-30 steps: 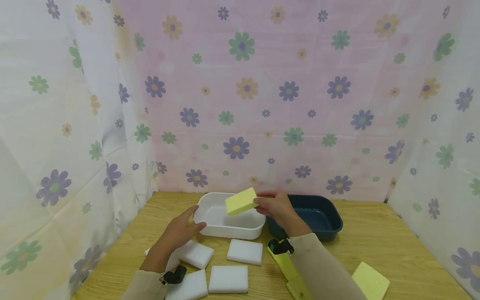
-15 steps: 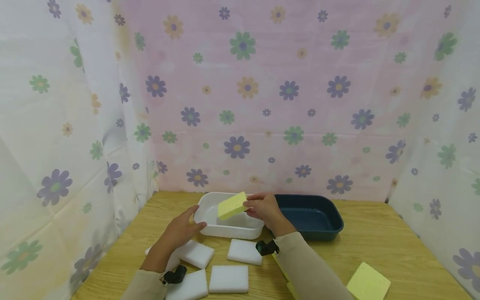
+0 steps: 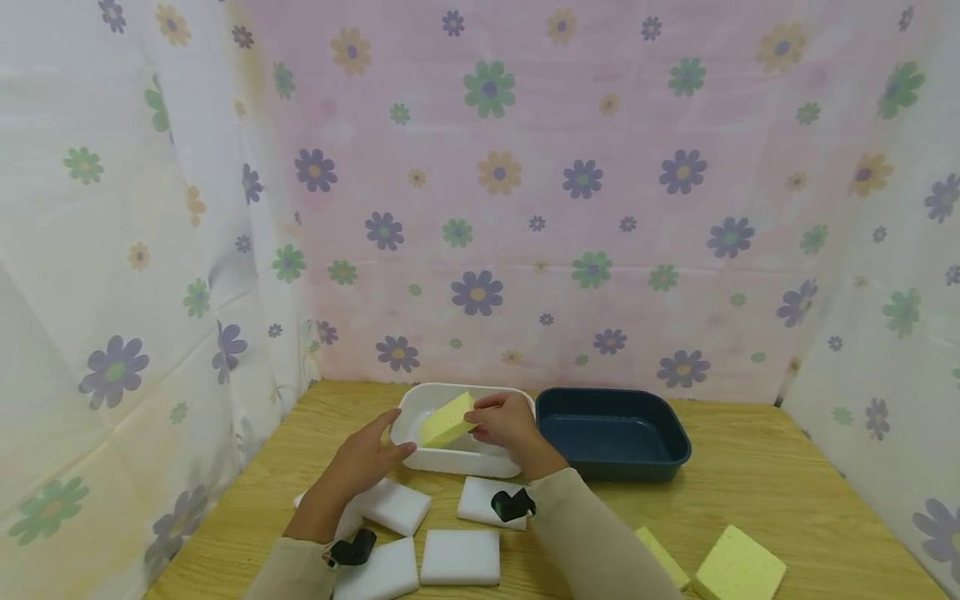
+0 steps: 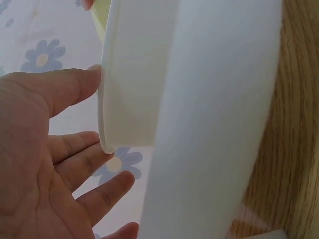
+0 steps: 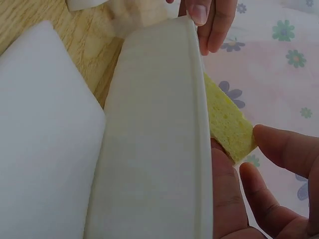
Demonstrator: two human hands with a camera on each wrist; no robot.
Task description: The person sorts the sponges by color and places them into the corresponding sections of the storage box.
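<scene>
My right hand (image 3: 510,425) pinches one end of a yellow sponge (image 3: 447,421), which hangs tilted inside the white basin (image 3: 467,463). In the right wrist view the sponge (image 5: 227,119) shows between thumb and fingers, partly hidden by the basin's wall (image 5: 154,134). My left hand (image 3: 367,454) touches the basin's left end with thumb and fingertips. Its fingers look fairly straight in the left wrist view, where the thumb (image 4: 75,89) meets the rim (image 4: 103,109). Whether the sponge touches the basin's floor I cannot tell.
A dark blue basin (image 3: 613,467) stands right of the white one. Several white sponges (image 3: 461,558) lie on the wooden table (image 3: 817,517) in front. Two yellow sponges (image 3: 738,567) lie at the front right, one partly behind the right sleeve (image 3: 600,542). A flowered curtain (image 3: 540,192) surrounds the table.
My right hand has moved left and down, carrying the yellow sponge from above the white basin into it. The left hand has stayed at the basin's left end.
</scene>
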